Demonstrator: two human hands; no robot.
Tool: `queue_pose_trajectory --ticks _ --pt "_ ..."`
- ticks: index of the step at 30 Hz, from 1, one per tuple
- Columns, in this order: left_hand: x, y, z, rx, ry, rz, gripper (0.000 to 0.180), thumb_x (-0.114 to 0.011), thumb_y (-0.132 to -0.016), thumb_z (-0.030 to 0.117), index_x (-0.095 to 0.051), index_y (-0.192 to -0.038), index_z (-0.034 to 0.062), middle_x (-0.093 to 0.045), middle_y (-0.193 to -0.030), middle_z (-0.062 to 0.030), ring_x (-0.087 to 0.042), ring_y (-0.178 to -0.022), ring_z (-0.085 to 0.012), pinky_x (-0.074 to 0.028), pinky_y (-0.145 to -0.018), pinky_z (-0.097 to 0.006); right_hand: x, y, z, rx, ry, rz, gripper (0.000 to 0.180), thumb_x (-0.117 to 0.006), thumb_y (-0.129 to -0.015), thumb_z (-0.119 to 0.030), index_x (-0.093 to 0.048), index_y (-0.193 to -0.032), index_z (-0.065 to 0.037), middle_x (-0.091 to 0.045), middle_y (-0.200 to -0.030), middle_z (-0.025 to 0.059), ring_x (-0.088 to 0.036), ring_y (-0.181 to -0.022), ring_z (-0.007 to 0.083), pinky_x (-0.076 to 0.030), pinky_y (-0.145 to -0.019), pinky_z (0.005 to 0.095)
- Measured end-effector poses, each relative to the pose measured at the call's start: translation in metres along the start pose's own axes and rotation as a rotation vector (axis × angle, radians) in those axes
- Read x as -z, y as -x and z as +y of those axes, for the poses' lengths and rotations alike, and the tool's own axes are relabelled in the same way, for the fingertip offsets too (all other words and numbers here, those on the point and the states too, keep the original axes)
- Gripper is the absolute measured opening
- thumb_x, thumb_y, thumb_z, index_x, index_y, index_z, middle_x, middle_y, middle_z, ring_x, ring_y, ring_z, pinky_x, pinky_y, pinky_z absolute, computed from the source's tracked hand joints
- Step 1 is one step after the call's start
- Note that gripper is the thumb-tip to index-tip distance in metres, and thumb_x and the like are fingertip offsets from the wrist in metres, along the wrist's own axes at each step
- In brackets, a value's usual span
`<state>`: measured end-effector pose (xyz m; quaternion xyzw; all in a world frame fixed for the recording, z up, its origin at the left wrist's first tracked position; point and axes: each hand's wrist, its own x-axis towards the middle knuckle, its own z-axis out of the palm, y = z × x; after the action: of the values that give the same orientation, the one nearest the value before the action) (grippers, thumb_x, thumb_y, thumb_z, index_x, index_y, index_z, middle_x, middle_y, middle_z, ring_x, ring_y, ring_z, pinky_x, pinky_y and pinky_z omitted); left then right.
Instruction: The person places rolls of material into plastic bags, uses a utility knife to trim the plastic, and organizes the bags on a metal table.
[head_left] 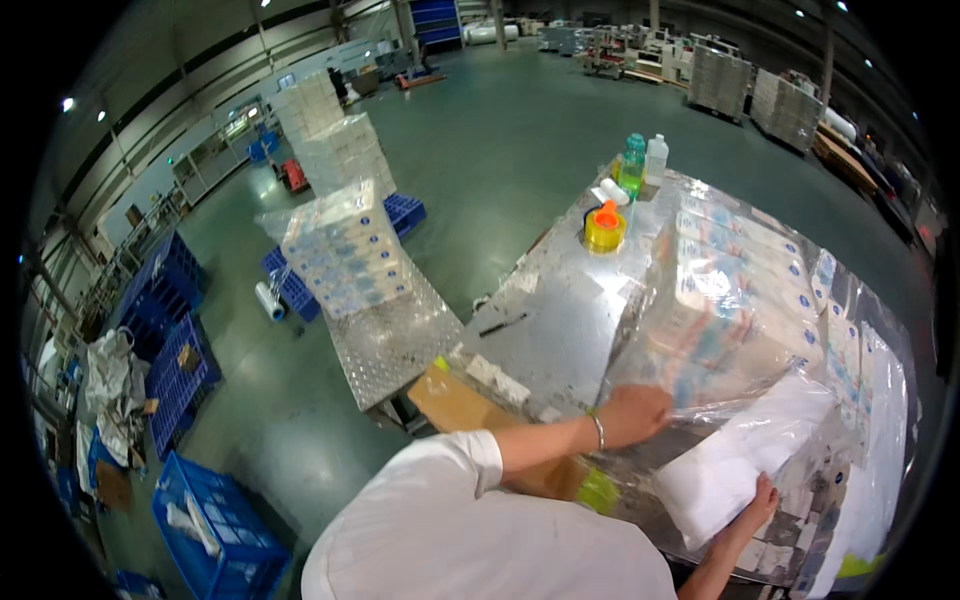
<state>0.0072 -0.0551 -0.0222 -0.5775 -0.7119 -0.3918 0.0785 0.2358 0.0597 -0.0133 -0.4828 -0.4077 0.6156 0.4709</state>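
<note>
My left hand (640,415), with a bracelet at the wrist, is closed on the near edge of a clear plastic bag (690,405). Inside that bag lie several printed tissue packs (715,300) in rows on the metal table. My right hand (762,500) grips the near side of a plain white soft pack (745,450), its other fingers hidden beneath. The white pack lies tilted at the bag's mouth, its far end against the film. More packs in film (845,365) stand along the table's right side.
Yellow tape (604,232), a green bottle (632,168) and a white bottle (656,160) stand at the table's far end. Cardboard (455,400) lies along its left edge. A lower metal stand (385,335) bears another bagged bundle (345,250). A blue crate (215,530) sits lower left.
</note>
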Motion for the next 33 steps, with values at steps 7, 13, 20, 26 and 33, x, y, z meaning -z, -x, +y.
queue_pose_trajectory --ticks 7,13,20,26,33 --pt "0.020 -0.031 0.005 -0.197 0.445 0.164 0.011 -0.053 -0.075 0.013 -0.051 -0.070 0.0044 -0.052 -0.067 -0.0139 -0.051 -0.063 -0.0318 -0.042 -0.056 -0.038 -0.090 -0.042 0.021 -0.080 0.024 -0.231 0.067 -0.060 -0.078 -0.017 -0.022 -0.129 0.002 -0.050 -0.114 0.0173 -0.052 -0.098 0.0217 -0.045 -0.079 0.0324" --pt "0.027 -0.021 -0.022 -0.148 0.360 -0.075 0.021 -0.056 -0.078 0.015 -0.046 -0.064 0.0044 -0.046 -0.058 -0.0125 -0.046 -0.052 -0.0312 -0.036 -0.047 -0.038 -0.153 -0.051 0.057 0.332 0.199 -0.043 0.081 -0.061 -0.075 -0.040 -0.019 -0.127 0.006 -0.054 -0.083 0.0110 -0.051 -0.066 0.0174 -0.044 -0.058 0.0304" --pt "0.016 -0.002 -0.021 -0.134 0.324 -0.258 0.016 -0.057 -0.075 0.013 -0.051 -0.063 0.0047 -0.046 -0.056 -0.0128 -0.046 -0.051 -0.0309 -0.036 -0.047 -0.036 -0.127 -0.100 0.104 -0.494 0.151 -0.691 0.021 -0.053 -0.081 -0.022 -0.056 -0.087 -0.002 -0.057 -0.079 0.0076 -0.055 -0.068 0.0177 -0.047 -0.060 0.0353" --pt "0.026 0.018 -0.065 -0.133 -0.041 -0.365 0.020 -0.060 -0.071 0.013 -0.046 -0.059 0.0062 -0.046 -0.056 -0.0124 -0.047 -0.052 -0.0314 -0.034 -0.046 -0.039 -0.097 -0.146 0.155 0.330 0.703 -0.869 0.030 -0.058 -0.073 -0.027 -0.058 -0.094 -0.006 -0.058 -0.093 0.0133 -0.053 -0.094 0.0285 -0.039 -0.087 0.0376" --pt "0.034 -0.006 -0.045 0.203 0.068 -0.590 0.023 -0.057 -0.076 0.014 -0.044 -0.061 0.0026 -0.041 -0.053 -0.0102 -0.042 -0.049 -0.0210 -0.034 -0.049 -0.033 0.169 -0.164 0.027 -0.092 0.859 0.810 0.063 -0.061 -0.072 -0.029 -0.037 -0.122 0.002 -0.042 -0.118 0.0217 -0.040 -0.111 0.0341 -0.033 -0.092 0.0422"
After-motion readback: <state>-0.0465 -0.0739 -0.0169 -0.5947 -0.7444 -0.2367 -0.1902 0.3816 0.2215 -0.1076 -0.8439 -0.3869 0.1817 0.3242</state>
